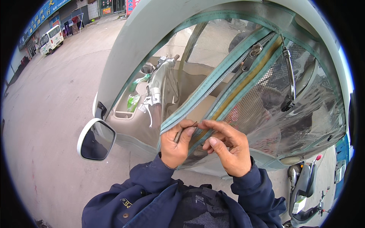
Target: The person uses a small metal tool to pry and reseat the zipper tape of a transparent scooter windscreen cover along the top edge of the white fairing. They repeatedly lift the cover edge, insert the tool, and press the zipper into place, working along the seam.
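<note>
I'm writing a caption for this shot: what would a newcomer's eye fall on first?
Probably the grey zip, parted and slanting across the clear cover in the middle. At its lower end, the left hand pinches a thin dark piece, too small to identify, with the right hand close beside it. Next comes the white-rimmed mirror, left of the hands.

Both my forearms (154,175) angle up from below; my left hand (175,144) is pinching tight, thumb against bent fingers; my right hand (232,150), loosely curled, points its index finger leftward.
</note>
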`<state>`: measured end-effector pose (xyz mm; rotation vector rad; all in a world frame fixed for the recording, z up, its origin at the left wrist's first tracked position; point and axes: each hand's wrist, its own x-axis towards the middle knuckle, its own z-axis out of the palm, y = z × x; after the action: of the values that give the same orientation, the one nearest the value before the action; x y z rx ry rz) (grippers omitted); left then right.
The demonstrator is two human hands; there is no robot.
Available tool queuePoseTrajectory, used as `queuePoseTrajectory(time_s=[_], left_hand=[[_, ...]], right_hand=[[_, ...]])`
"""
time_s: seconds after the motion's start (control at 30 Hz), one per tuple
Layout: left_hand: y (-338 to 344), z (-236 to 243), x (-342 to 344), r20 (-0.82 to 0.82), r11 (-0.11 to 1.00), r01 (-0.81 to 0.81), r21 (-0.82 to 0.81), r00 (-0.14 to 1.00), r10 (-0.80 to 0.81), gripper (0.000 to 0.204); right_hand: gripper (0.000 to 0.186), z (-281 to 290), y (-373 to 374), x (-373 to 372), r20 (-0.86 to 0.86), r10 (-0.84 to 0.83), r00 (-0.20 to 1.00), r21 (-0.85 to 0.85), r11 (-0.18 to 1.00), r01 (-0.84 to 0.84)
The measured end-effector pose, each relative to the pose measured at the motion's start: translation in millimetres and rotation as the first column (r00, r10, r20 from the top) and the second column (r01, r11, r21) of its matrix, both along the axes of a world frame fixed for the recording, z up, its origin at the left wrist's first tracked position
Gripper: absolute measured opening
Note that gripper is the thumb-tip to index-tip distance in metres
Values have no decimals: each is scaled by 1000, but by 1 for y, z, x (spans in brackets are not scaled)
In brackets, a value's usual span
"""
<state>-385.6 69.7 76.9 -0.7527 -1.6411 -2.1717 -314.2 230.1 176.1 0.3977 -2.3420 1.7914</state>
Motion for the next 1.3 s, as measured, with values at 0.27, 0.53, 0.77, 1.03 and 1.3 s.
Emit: queuePoseTrajectory(time_s=[0.27,0.53,0.77,1.03,1.3], left_hand=[[-12,11,33,183,748,406,526,804,-565,18],[3,24,35,281,718,345,605,751,-597,20],[15,30,29,220,720,403,565,767,-602,19],[-12,28,9,199,857,280,433,897,-394,17],[-33,-5,16,266,956,257,142,920,-287,24]], right_hand=[[55,-34,1,14,203,162,966,-137,981,-135],[66,-58,19,32,379,184,907,-261,961,-86],[81,-107,14,38,410,616,673,-660,710,-247],[25,-127,68,73,573,235,785,-469,880,80],[27,-134,113,106,486,26,874,-495,832,250]])
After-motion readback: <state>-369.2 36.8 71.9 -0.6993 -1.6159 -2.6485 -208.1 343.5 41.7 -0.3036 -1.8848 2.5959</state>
